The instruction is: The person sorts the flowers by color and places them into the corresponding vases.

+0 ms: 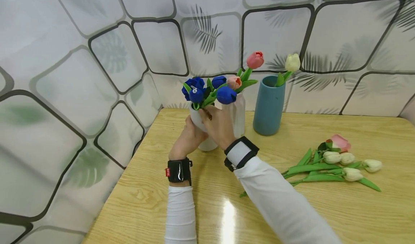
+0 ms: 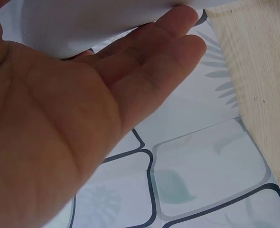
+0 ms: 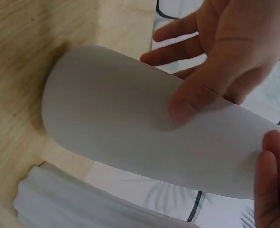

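Observation:
My left hand (image 1: 188,139) grips a smooth white vase (image 1: 196,120) round its side, the thumb across the front and the fingers behind. The vase (image 3: 111,109) stands on the table, leaning a little. At its mouth, my right hand (image 1: 221,124) has its fingertips curled at the rim, pinching the stem of a blue tulip (image 1: 226,95). Other blue flowers (image 1: 194,89) with green leaves rise from the same vase. The stem's lower part is hidden by the hand and vase.
Close behind my right hand stands a ribbed white vase (image 1: 239,116) with pink tulips (image 1: 255,60). A blue vase (image 1: 268,109) beside it bears a white tulip (image 1: 293,62). Several loose flowers (image 1: 334,165) lie at the right on the wooden table (image 1: 142,208). Patterned wall covering (image 1: 214,53) borders the table.

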Demonstrator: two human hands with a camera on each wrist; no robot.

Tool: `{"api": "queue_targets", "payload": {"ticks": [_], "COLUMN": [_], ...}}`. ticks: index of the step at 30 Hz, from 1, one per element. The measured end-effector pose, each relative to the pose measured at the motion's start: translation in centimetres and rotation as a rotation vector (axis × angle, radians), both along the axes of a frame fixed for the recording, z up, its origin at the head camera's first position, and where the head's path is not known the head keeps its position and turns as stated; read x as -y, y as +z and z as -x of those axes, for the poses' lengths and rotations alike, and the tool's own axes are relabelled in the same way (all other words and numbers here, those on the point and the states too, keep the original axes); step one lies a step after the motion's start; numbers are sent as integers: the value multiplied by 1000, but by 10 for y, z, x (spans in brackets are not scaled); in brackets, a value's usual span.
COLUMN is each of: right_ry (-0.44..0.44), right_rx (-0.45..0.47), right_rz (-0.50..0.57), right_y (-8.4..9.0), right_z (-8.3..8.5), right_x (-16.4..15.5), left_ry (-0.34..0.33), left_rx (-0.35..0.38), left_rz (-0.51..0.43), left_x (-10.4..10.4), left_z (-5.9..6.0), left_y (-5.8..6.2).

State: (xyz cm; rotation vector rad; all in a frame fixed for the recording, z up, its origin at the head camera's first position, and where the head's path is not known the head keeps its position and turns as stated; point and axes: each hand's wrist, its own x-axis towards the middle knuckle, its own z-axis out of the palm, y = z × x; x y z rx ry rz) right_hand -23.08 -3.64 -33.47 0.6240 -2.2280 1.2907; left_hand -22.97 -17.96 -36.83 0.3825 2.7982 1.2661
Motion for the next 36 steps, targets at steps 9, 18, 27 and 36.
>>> {"api": "queue_targets", "payload": {"ticks": [9, 18, 27, 36], "right_ry": [-53, -12, -76, -123], "right_rx": [-116, 59, 359, 637], "right_rz": [119, -75, -357, -595], "right_y": [-18, -49, -68, -55], "right_z": [-14, -55, -70, -70], "right_x": [-13, -67, -148, -208], "left_ry": [43, 151, 144, -9], "left_rx": [40, 213, 383, 311], "left_rz": [-74, 79, 318, 393], "left_x": [0, -4, -18, -45], "left_z": [0, -12, -23, -33], "left_y": [-3, 10, 25, 31]}}
